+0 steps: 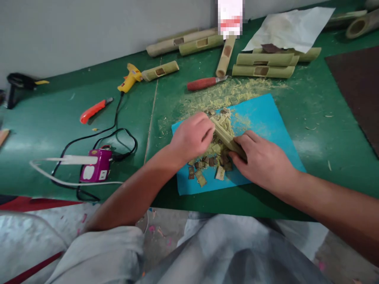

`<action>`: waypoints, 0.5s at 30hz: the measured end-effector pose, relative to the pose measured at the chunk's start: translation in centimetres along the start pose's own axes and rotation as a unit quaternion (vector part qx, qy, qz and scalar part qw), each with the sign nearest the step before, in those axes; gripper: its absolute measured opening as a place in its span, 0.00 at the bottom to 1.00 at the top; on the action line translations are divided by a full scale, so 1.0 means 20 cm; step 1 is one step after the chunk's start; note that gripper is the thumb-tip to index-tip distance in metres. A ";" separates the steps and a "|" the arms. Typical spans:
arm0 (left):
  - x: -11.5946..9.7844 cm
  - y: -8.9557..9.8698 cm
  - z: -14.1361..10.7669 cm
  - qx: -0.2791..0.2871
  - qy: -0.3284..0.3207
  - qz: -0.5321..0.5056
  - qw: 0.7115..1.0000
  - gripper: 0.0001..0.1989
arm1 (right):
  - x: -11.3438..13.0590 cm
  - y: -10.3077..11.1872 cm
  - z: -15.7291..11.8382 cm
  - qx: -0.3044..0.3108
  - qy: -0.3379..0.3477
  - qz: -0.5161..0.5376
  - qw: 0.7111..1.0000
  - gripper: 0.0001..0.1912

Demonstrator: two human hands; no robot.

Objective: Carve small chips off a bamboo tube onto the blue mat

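Observation:
A pale green bamboo tube (224,135) lies slantwise above a blue sheet (260,118). My right hand (260,157) is wrapped round its near end, thumb and fingers on either side. At the far end my left hand (194,134) is closed with fingers curled in, right beside the tube; what it holds, if anything, is hidden. Beneath the hands, small cut bamboo chips (200,178) and shavings cover part of the sheet. Beyond the sheet lies a red-handled knife (203,83), its blade pointing right.
Several notched bamboo tubes (263,71) lie at the back, some under white paper (290,27). Leftward are a yellow glue gun (128,82), an orange box cutter (94,111) and a purple power adapter (96,165) with loose cords. A dark brown sheet (358,86) lies right.

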State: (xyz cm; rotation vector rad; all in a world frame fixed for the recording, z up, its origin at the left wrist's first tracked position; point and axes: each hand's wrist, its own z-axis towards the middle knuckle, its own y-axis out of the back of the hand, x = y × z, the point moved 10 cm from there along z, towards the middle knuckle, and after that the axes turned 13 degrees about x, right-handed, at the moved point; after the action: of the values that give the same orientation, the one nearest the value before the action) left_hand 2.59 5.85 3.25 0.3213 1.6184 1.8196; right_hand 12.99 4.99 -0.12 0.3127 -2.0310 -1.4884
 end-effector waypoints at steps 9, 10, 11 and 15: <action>-0.02 -0.02 0.01 0.015 -0.012 -0.003 1.000 0.11 | 0.01 -0.01 0.00 0.007 0.006 -0.003 1.000 0.11; -0.03 -0.03 0.01 0.024 -0.023 -0.005 0.999 0.11 | 0.01 -0.01 0.00 0.009 0.007 -0.003 1.000 0.11; -0.04 -0.04 0.02 0.028 -0.027 -0.007 0.999 0.11 | 0.01 -0.01 0.00 0.009 0.008 -0.002 1.000 0.11; 0.00 -0.01 0.02 0.011 0.006 0.001 1.000 0.11 | 0.01 -0.01 0.00 0.005 0.010 -0.005 1.000 0.11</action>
State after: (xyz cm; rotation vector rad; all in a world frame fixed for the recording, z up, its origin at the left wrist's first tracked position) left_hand 2.77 6.12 3.20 0.3215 1.6476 1.8099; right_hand 12.78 4.79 -0.21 0.3409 -2.0245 -1.4770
